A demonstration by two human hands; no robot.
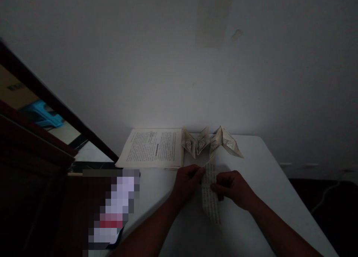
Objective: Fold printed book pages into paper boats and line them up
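Note:
Between my hands is a narrow folded strip of printed paper [210, 201], held above the white table, with slanted ends. My left hand [188, 180] pinches its left edge near the top, thumb and fingers closed. From the other side my right hand [233, 188] grips the strip's right edge around the middle, also closed. Just beyond my hands stand several folded paper boats [203, 142] made of printed sheets, in a row. To their left lies a stack of printed pages [153, 149].
The white table [243, 227] meets a pale wall [156, 63] at the back. A phone [114, 208] with a blurred-out screen lies at the table's left edge. Further left is a dark-framed mirror or opening [56, 89] with a blue object [44, 113] visible in it.

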